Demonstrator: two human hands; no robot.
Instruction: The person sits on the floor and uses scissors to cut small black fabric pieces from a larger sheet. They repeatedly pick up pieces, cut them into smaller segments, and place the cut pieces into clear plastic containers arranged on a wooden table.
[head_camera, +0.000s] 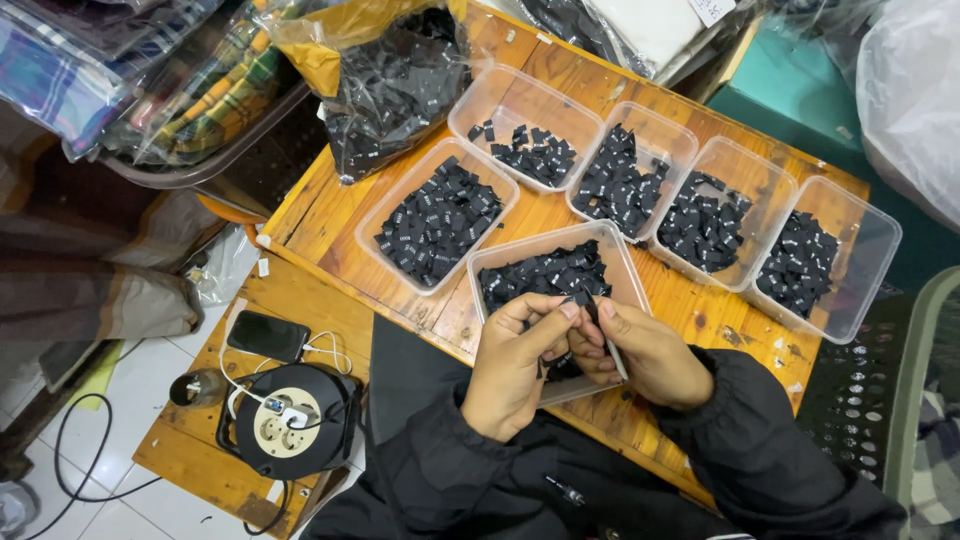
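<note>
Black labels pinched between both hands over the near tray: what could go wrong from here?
1. The label sits only between fingertips of the left hand and right hand; it could drop.
2. The near tray overhangs the table edge; a nudge may tip it.

The person is wearing a black jacket — matte fabric, bunching in soft folds along both arms. The sleeves are ending in gathered, elasticated cuffs, sitting snug at the wrists. The left hand (515, 365) and right hand (645, 352) are showing bare — no gloves, no rings showing. A small metal zip pull is glinting low on the jacket front.
</note>
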